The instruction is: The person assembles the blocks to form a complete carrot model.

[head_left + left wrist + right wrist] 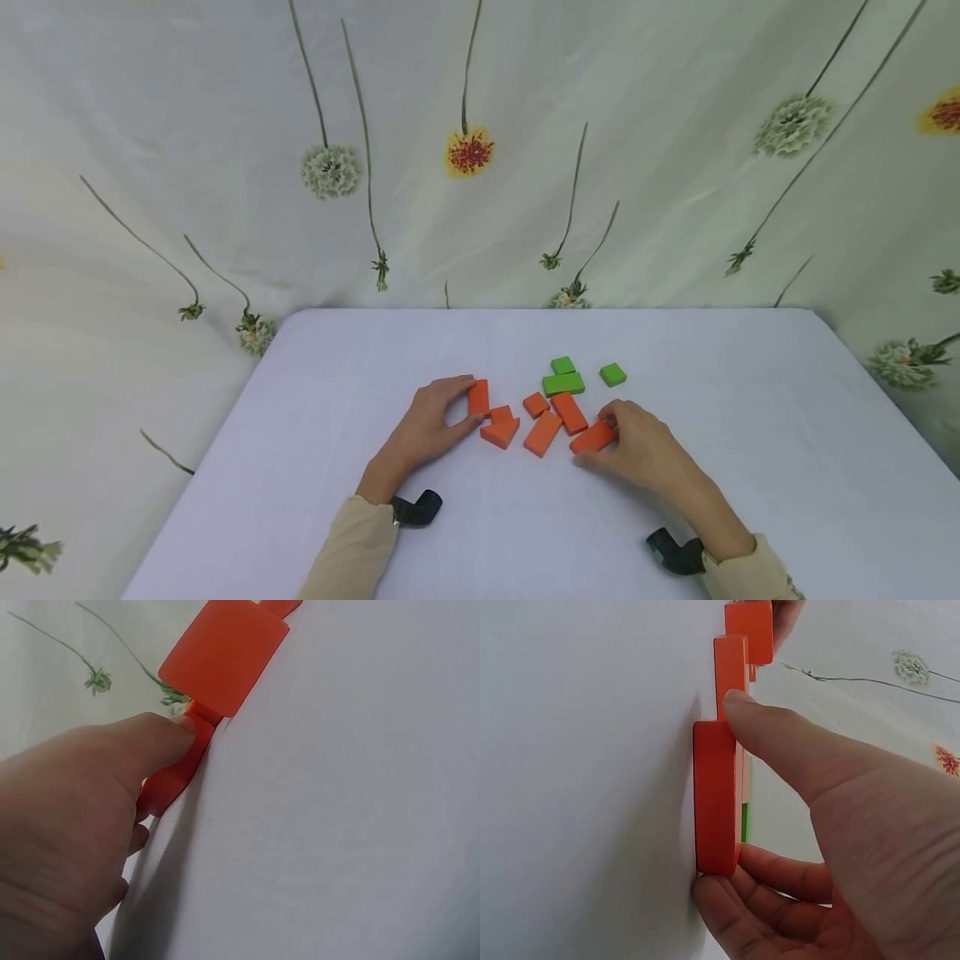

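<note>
My left hand (429, 423) grips an orange rectangular block (478, 400) between thumb and fingertips. In the left wrist view the thumb presses on this block's edge, with a larger orange face just beyond. Beside it lie a small orange square block (500, 413) and an orange triangular block (501, 433). My right hand (647, 446) pinches another orange rectangular block (715, 799), thumb at one end and fingers at the other. Between the hands sit two more orange rectangular blocks, one tilted right (543, 434) and one tilted left (570, 413), plus a small orange block (536, 405).
Behind the orange blocks lie a green rectangular block (563, 384), a small green block (562, 365) and another green block (613, 376) further right. All rest on a white-covered table (495, 533). A flower-patterned cloth (660, 158) hangs behind its far edge.
</note>
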`<state>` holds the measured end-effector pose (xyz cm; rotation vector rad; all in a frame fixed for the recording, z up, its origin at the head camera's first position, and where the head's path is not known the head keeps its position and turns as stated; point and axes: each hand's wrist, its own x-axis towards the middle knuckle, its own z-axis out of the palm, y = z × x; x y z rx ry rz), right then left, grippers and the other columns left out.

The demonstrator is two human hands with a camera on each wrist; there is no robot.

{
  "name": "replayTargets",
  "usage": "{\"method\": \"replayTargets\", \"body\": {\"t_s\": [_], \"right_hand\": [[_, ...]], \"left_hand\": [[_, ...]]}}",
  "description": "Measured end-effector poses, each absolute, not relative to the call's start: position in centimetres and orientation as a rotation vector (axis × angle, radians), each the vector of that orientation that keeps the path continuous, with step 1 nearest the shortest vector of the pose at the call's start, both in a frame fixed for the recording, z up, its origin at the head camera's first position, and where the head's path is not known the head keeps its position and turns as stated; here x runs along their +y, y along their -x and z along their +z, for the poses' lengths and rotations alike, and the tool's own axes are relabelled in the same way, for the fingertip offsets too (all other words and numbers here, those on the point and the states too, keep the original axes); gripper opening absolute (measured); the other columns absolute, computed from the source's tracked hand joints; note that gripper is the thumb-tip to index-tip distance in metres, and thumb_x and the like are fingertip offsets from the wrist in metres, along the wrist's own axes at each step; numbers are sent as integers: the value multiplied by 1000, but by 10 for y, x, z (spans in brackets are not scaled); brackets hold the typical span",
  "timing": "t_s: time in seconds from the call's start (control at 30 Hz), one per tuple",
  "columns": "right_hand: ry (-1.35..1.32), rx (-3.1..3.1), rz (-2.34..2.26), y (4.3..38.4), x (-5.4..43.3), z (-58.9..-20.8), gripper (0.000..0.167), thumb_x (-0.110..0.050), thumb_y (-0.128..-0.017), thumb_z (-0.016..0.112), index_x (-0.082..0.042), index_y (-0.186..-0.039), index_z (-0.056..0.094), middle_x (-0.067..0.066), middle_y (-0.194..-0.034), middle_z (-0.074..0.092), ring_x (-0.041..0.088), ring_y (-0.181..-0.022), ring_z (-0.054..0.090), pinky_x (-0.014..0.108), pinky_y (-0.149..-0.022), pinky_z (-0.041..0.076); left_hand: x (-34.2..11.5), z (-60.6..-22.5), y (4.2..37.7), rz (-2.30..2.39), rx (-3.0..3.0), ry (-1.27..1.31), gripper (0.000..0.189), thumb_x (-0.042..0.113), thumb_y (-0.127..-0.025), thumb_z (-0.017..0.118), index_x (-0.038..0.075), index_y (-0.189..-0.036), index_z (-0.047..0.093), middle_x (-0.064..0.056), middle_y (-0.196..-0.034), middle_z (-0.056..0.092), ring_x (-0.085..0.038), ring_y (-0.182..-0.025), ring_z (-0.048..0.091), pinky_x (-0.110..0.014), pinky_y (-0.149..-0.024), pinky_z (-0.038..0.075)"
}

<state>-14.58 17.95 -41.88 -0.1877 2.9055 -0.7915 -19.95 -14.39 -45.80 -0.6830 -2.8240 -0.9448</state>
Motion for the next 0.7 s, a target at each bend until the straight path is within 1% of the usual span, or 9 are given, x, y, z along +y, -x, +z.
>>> {"method": "replayTargets", "body": {"t_s": [0.1,0.23,0.33,0.5,0.7], "right_hand": [[199,2899,-809,146,182,-419,62,-42,-76,90,-2,-117,64,2,-97,63,16,-88,56,31,-76,54],[254,2904,-824,146,185,-420,58,-38,-78,90,-3,-118,67,2,-103,65,17,-94,59,38,-84,58],[300,2913,-810,144,188,-420,56,-35,-79,89,-4,-120,68,4,-108,67,19,-99,61,43,-90,59],[353,2948,-799,143,192,-417,57,-33,-80,88,-3,-125,68,8,-114,68,23,-103,63,45,-92,60],[445,3016,-870,145,194,-412,58,-28,-80,88,-3,-128,67,8,-115,67,24,-101,64,43,-87,61]], "left_hand": [[-144,-459,199,-953,-2835,663,60,31,-93,77,8,-145,58,-12,-146,59,-34,-139,51,-54,-117,42],[-146,-459,197,-983,-2841,601,60,32,-93,77,7,-145,58,-12,-147,58,-33,-140,50,-52,-118,42],[-147,-459,196,-1011,-2822,567,60,32,-92,78,7,-144,60,-11,-146,58,-32,-139,51,-51,-116,44],[-144,-457,194,-1024,-2785,558,59,37,-91,79,10,-141,62,-8,-144,60,-28,-137,54,-49,-113,48],[-142,-450,185,-1055,-2713,570,59,38,-88,82,13,-138,65,-5,-140,63,-26,-133,58,-47,-110,52]]}}
